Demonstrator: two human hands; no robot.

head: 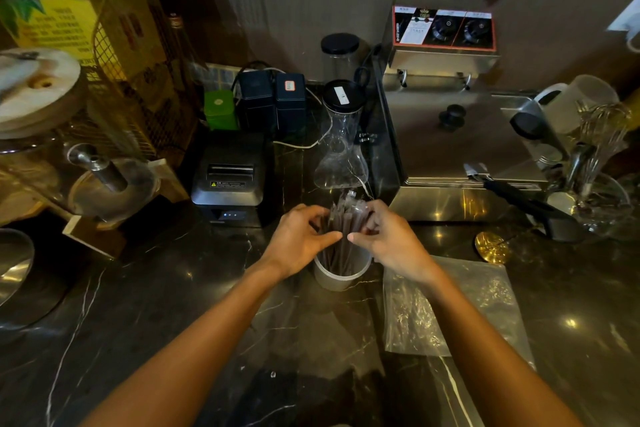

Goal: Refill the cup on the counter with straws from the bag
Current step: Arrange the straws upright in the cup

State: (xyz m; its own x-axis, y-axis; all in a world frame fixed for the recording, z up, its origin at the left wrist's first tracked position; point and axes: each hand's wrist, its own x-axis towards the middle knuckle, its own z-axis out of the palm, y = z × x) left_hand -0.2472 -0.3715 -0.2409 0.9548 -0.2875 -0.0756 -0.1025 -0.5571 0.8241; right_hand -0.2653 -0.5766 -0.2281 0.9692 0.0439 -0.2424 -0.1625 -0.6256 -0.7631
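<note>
Frame center: my left hand and right hand both clamp fingers around the straws standing in the cup. Bag lies flat lower right, beside cup.

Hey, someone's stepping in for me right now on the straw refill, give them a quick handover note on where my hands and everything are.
Left hand: closed around the left side of the straws.
Right hand: closed around their right side; both hands hold the bundle together.
Cup: upright on the dark counter, the straws' lower ends already inside it.
Bag: lying flat to the right of the cup; looks empty, though I can't be sure.
Done: straws are in the cup.
Left: let go, settle the bundle, check the bag for leftovers.
</note>
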